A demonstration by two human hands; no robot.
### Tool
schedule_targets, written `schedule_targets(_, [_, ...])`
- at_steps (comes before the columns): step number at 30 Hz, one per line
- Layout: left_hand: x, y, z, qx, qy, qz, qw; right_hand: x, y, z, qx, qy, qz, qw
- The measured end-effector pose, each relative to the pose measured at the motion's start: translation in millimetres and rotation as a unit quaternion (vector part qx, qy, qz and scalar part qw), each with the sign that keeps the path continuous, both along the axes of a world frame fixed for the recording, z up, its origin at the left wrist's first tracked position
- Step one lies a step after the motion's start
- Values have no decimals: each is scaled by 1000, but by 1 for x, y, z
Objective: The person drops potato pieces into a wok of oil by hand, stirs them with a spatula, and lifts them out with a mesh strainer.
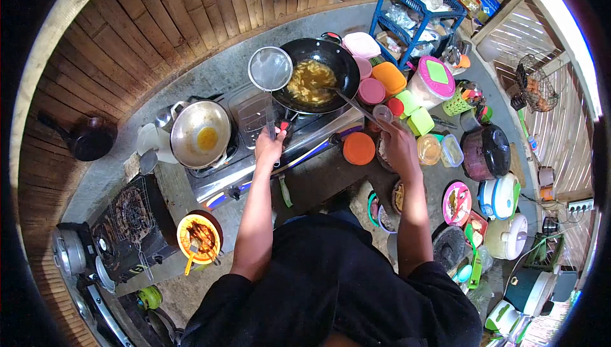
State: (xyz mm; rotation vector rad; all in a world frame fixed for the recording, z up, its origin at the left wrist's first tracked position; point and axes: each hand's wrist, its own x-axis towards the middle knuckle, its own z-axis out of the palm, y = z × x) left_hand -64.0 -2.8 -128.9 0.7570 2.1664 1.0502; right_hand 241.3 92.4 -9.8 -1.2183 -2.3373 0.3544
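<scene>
My left hand (270, 148) is closed around the handle of a round mesh strainer (270, 69), held up beside the left rim of a black wok (347, 70). Pale pieces of food (310, 81) lie in yellowish oil inside the wok. In my right hand (397, 142) is a long-handled metal spatula (356, 106), slanting down into the wok from the right; its head is partly hidden among the food. To the left, a silver pan (184, 132) with a little yellow liquid stands on the same stove (213, 181).
Plastic tubs, including an orange lid (359, 149), crowd the counter right of the wok. A blue rack (417, 13) stands behind them. An orange bowl (198, 239) of red sauce sits at lower left, near a dark grill stove (130, 219). A green-handled knife (285, 191) lies at the front.
</scene>
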Motion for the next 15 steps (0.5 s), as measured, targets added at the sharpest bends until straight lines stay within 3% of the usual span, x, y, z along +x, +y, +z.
schedule_targets(2, [1, 0, 1, 1, -22, 9, 1000, 8, -1, 1, 16, -65, -1, 998])
schedule_targets(6, [-2, 1, -7, 9, -17, 6, 1000, -2, -4, -3, 35, -65, 22, 997])
schedule_targets(8, [0, 1, -6, 13, -15, 4, 1000, -17, -7, -3, -21, -91, 22, 995])
schedule_targets(15, [3, 3, -8, 9, -7, 8, 1000, -68, 27, -62, 66, -103, 97, 988])
